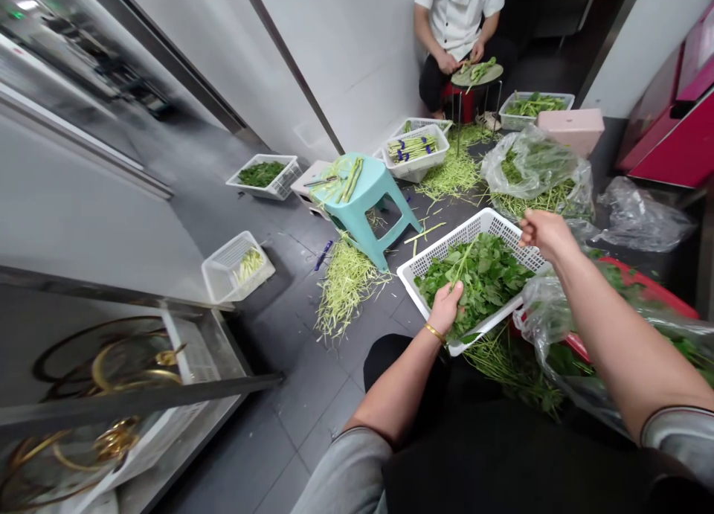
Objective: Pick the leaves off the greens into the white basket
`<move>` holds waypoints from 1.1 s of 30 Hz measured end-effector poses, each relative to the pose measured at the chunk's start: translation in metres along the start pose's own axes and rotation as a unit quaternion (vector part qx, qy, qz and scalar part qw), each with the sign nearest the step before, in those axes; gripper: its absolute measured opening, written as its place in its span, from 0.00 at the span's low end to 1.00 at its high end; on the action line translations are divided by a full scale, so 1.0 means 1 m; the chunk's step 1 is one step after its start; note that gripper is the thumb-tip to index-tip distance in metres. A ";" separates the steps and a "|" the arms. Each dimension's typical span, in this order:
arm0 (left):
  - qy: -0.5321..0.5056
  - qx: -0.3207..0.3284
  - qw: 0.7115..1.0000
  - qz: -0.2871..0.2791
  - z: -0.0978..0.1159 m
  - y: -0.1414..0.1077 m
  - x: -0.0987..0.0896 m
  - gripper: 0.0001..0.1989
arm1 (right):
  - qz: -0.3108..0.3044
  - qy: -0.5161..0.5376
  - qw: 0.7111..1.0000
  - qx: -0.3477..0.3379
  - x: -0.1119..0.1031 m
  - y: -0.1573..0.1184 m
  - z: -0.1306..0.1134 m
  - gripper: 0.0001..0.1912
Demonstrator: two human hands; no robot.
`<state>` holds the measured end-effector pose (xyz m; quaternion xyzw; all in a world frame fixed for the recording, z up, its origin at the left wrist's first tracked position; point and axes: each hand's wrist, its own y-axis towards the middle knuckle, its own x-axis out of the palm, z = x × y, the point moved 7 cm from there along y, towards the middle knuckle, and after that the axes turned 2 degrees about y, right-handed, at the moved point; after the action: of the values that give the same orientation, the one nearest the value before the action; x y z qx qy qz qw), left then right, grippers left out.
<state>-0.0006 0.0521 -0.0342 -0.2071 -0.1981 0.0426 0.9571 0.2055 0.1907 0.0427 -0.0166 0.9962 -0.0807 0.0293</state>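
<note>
Black-clad lap (502,454) fills the space nearest the camera, on the near side of a white perforated plastic basket (505,233), the landmark for every place here. Inside the basket lies a loose heap of leafy greens (494,272), and over its left half rises one leafy stem (462,262).

To handle that stem well, I would judge, it wants a light pinch low on the stalk, its leaves turned into the basket and the wrists high enough to clear the rim; pressing harder could bruise such tender-looking growth, and anything let go outside the rim would land on the floor tiles (284,395).

As for the grip, the left grip (449,306) is closed, thumb over fingers, around the stem at the basket's near left corner. The right grip (532,231) is raised over the basket's far right rim with fingers curled in and tips drawn together; whether something small sits between them, I cannot tell.

Right of the basket sits a clear plastic bag (535,306) around more greenery; beyond the basket to the left stands a teal plastic stool (381,178), with a pile of pale green peelings (346,283) beside its legs
</note>
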 end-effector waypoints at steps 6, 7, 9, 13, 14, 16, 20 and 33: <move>-0.078 -0.217 0.936 -0.266 -0.011 -0.024 0.031 0.22 | -0.343 0.007 0.939 0.015 0.068 -0.043 0.004 0.27; -0.090 -0.260 0.911 -0.308 -0.013 -0.031 0.036 0.22 | -0.395 0.029 0.918 0.008 0.081 -0.054 -0.001 0.29; -0.111 -0.299 0.880 -0.351 -0.016 -0.040 0.039 0.23 | -0.461 0.023 0.887 0.019 0.099 -0.071 -0.008 0.27; -0.133 -0.314 0.860 -0.380 -0.020 -0.045 0.042 0.26 | -0.443 -0.063 0.893 0.044 0.092 -0.071 -0.016 0.16; -0.133 -0.318 0.858 -0.380 -0.022 -0.046 0.043 0.26 | -0.422 -0.073 0.903 0.041 0.082 -0.066 -0.019 0.15; -0.134 -0.322 0.861 -0.370 -0.023 -0.044 0.042 0.25 | -0.350 -0.055 0.935 0.014 0.056 -0.052 -0.025 0.14; -0.160 -0.238 0.911 -0.298 -0.011 -0.029 0.038 0.20 | -0.104 0.040 0.992 -0.067 0.000 -0.027 -0.031 0.11; -0.001 -0.012 0.991 -0.130 -0.009 -0.011 0.033 0.18 | -0.179 -0.205 0.958 -0.087 0.096 -0.090 0.015 0.18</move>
<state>0.0330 0.0444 -0.0254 -0.1910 -0.2249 -0.0846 0.9517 0.1127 0.0957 0.0375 -0.2130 0.9528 0.0074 0.2162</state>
